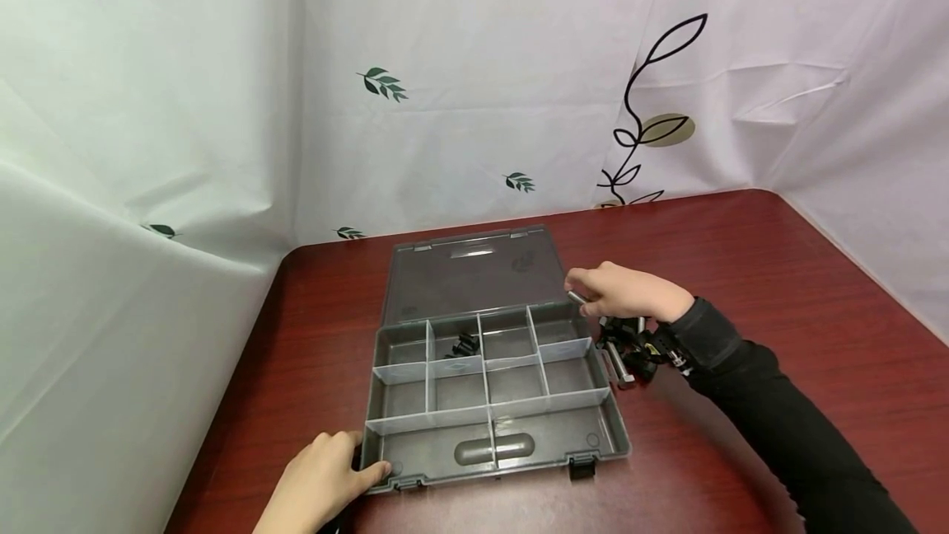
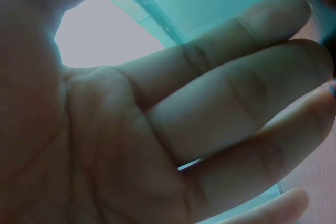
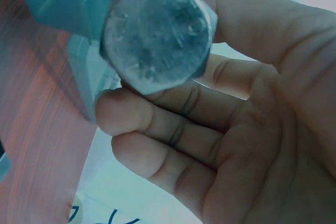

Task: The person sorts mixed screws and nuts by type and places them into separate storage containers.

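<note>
My right hand (image 1: 619,291) pinches a silver hex bolt (image 3: 157,35) above the back right corner of a grey plastic compartment box (image 1: 489,415). The bolt's six-sided head faces the right wrist camera, and its shank is hidden behind the head there. At the box's front left corner, my left hand (image 1: 326,468) holds on, its thumb over the rim and its fingers along the outer left wall. In the left wrist view, those fingers (image 2: 247,87) are fairly straight. Small black pieces (image 1: 465,344) lie in a back-row compartment.
The box's see-through lid (image 1: 474,274) lies folded back behind it. Beside the box's right wall, partly under my right wrist, is a pile of black pieces (image 1: 643,365) with another silver bolt (image 1: 617,363). White cloth (image 1: 474,105) hangs round the dark red table (image 1: 778,311).
</note>
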Demonstrator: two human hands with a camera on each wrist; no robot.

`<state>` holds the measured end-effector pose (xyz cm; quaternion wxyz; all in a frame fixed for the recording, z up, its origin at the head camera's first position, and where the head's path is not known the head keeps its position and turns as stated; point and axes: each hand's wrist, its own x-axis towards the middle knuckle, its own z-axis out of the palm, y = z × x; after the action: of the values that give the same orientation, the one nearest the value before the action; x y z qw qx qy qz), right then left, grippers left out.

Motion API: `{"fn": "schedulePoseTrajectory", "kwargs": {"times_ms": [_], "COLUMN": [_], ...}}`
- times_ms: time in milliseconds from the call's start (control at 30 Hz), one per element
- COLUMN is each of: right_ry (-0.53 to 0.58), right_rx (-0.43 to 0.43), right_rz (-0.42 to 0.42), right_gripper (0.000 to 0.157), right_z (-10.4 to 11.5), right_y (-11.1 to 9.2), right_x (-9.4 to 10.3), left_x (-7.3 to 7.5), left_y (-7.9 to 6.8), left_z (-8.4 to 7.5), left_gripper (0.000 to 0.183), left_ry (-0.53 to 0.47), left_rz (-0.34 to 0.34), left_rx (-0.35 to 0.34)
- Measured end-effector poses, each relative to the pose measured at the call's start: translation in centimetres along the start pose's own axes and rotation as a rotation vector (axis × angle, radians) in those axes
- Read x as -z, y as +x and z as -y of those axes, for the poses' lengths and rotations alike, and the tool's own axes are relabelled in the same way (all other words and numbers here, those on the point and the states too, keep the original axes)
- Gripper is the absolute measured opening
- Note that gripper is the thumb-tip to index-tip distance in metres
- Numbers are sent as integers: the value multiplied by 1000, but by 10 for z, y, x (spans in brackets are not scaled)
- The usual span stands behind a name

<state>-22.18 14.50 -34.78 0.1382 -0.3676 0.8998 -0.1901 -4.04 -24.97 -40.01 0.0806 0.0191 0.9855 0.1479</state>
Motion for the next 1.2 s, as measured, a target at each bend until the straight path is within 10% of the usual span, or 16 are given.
{"fn": "schedulePoseTrajectory", "kwargs": {"times_ms": [1200], "right_ry": [-11], "right_rx": [98], "right_rz": [50], "right_gripper": [31], "right_z": [53], "right_y": [35], "right_x": [0], "left_x": [0], "left_y": [1], "left_z": [0], "left_gripper": [31], "left_ry": [-9], "left_rz": [10], "left_rx": [-9]}}
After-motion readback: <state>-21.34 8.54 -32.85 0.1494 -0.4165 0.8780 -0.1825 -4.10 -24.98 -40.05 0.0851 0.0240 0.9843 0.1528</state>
